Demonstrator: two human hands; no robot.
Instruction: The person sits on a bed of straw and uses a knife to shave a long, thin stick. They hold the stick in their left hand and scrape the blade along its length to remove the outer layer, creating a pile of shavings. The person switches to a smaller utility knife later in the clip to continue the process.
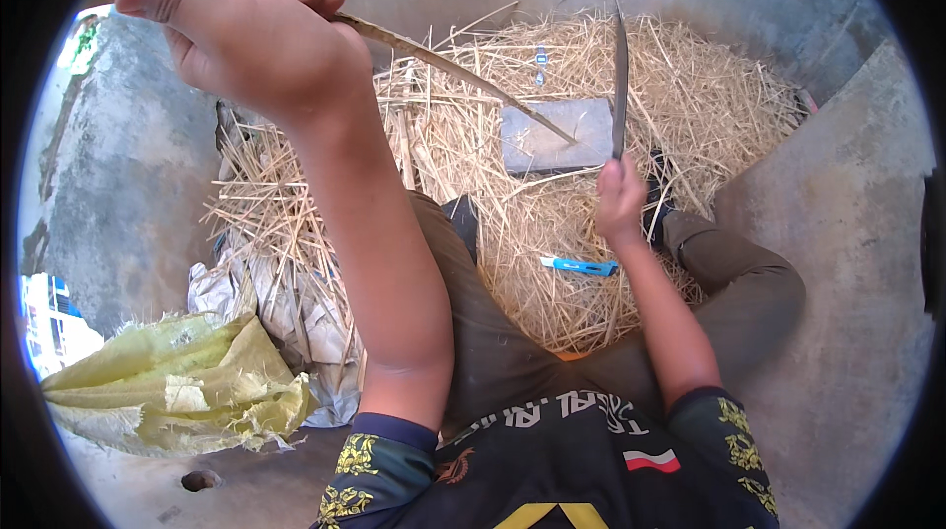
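Note:
High at the upper left, my left hand is closed around a long, thin bamboo strip. The strip slants down to the right, its lower end over a flat grey block; whether it touches the block I cannot tell. Right of the block, my right hand grips a long knife by its lower end, the dark blade pointing up and away. A light-blue box cutter lies on the shavings between my legs.
A heap of pale shavings and thin strips surrounds the block. To the left lie a frayed yellow sack and crumpled greyish sheeting. Concrete walls stand around. A small blue-and-white object rests on the heap.

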